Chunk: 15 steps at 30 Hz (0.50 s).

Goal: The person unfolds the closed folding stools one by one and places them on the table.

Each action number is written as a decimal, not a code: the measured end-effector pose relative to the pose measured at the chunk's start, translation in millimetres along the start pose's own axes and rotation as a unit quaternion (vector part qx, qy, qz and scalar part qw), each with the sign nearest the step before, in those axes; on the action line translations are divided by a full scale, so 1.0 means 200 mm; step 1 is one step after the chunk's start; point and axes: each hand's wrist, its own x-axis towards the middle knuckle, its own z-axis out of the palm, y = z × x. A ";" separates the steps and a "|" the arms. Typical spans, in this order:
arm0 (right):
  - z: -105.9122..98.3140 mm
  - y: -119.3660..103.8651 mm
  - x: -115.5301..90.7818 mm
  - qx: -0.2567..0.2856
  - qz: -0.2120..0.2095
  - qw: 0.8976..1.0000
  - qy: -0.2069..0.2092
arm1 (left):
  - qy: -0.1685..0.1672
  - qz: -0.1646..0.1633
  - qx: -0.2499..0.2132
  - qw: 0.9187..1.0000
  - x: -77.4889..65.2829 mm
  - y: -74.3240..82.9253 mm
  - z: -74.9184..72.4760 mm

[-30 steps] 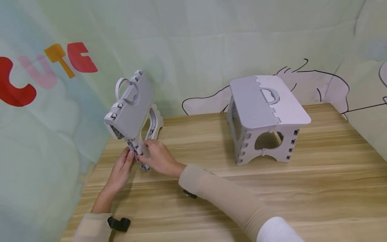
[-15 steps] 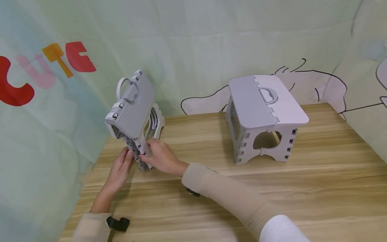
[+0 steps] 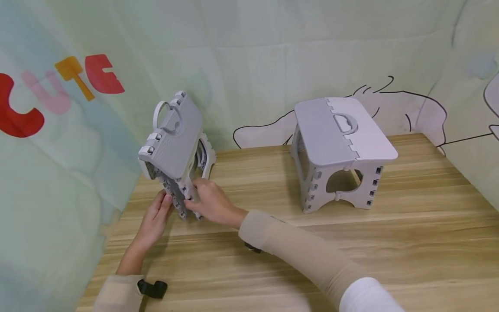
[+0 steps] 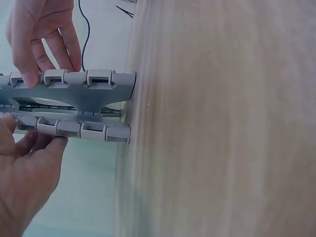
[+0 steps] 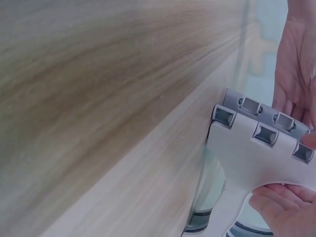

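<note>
A grey and white folding stool (image 3: 179,149), partly folded, stands at the table's left with its top peaked and a loop handle standing up on the ridge. My left hand (image 3: 153,219) pinches the hinged edge of its left leg panel, thumb on the inner side in the left wrist view. My right hand (image 3: 212,201) grips the right leg panel, its fingers reaching into the cutout (image 5: 284,197) in the right wrist view. A gap shows between the two leg panels (image 4: 103,84). Some of the right fingers are hidden behind the panel.
A second folding stool (image 3: 323,134) stands unfolded to the right, its top flat and legs spread. Both stools are on a wood-grain table (image 3: 273,264). A printed cloth backdrop (image 3: 249,78) hangs behind and along the left side.
The right hand has drawn its leg panel a little to the right, and the gap between the leg panels has widened. The stool's top has spread slightly. My left hand stays nearly still.
</note>
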 end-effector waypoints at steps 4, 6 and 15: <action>-0.02 0.00 -0.01 0.008 0.003 1.000 -0.005 | -0.002 0.005 -0.011 1.000 0.00 -0.01 0.00; -0.03 0.01 -0.01 0.012 0.003 1.000 -0.006 | -0.001 0.009 -0.013 1.000 0.00 -0.01 0.00; -0.07 0.02 -0.03 0.021 0.017 1.000 -0.016 | 0.007 0.011 -0.010 1.000 0.00 0.00 0.01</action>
